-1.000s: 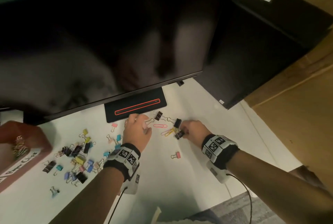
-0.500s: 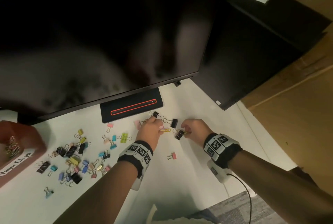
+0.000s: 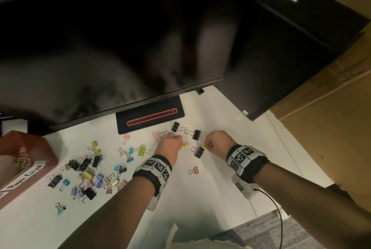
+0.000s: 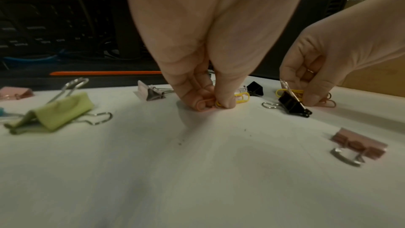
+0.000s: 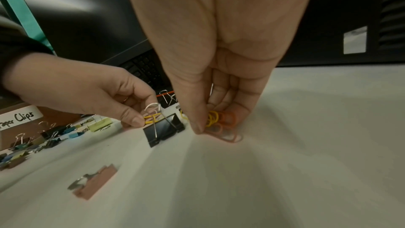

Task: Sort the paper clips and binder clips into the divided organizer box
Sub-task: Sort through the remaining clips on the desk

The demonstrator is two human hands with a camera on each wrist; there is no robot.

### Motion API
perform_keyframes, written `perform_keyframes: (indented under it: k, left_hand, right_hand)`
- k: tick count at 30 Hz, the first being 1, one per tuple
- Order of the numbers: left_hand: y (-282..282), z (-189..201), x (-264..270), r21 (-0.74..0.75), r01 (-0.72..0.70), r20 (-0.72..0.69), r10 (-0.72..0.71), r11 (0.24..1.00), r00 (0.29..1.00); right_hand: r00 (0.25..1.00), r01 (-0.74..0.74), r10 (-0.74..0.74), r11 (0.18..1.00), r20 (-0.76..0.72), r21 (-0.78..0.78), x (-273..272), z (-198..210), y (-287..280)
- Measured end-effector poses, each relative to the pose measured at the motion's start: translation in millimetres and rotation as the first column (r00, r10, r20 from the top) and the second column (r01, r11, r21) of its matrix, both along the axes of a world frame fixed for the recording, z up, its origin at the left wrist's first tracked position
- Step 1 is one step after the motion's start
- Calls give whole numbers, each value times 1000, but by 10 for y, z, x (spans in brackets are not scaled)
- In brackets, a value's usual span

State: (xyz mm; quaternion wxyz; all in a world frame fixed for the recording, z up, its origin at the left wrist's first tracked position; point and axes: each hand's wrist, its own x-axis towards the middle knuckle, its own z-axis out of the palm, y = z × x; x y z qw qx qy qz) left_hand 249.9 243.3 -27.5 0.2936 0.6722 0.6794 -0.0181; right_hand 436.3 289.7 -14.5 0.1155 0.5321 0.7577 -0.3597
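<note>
My left hand (image 3: 170, 144) (image 4: 210, 103) pinches yellow and pink paper clips (image 4: 241, 97) against the white desk (image 3: 200, 198), just below the monitor stand. My right hand (image 3: 215, 142) (image 5: 203, 126) holds a bunch of yellow, orange and pink paper clips (image 5: 221, 120) with curled fingers. A black binder clip (image 3: 198, 151) (image 5: 163, 128) lies between the two hands. The brown organizer box (image 3: 38, 160), labelled "Paper Clips", sits at the far left with paper clips inside. Several coloured binder clips (image 3: 88, 174) are scattered between the box and my left arm.
A large dark monitor (image 3: 112, 48) hangs over the back of the desk, its stand (image 3: 149, 116) marked with a red line. Two black binder clips (image 3: 195, 133) lie beyond my hands. A pink binder clip (image 3: 194, 171) lies near my wrists. A dark computer case (image 3: 281, 48) stands at the right.
My left hand has moved right from the stand's front to the paper clips and now pinches them. My right hand has stayed by the black binder clip, still holding paper clips.
</note>
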Motion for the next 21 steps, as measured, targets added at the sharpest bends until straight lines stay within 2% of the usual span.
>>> perform_keyframes:
  k: [4, 8, 13, 17, 21]
  left_hand:
    - [-142, 61, 17, 13, -3, 55, 3, 1000, 998]
    - [-328, 186, -65, 41, -108, 196, 98, 993, 976]
    - [-563, 453, -496, 111, -272, 297, 229, 956, 927]
    - [-841, 662, -1107, 153, -500, 376, 417, 853, 827]
    - [-1126, 859, -1919, 215, -671, 316, 599, 710, 736]
  right_hand:
    - [1000, -22, 22, 1000, 1, -1, -4, 1, -38]
    - [998, -55, 55, 998, -9, 8, -21, 56, -44]
    - [990, -84, 97, 988, -102, 128, -354, 334, 23]
    - [949, -156, 206, 964, -237, 214, -930, 584, -21]
    - [887, -258, 330, 934, -324, 246, -1717, 764, -151]
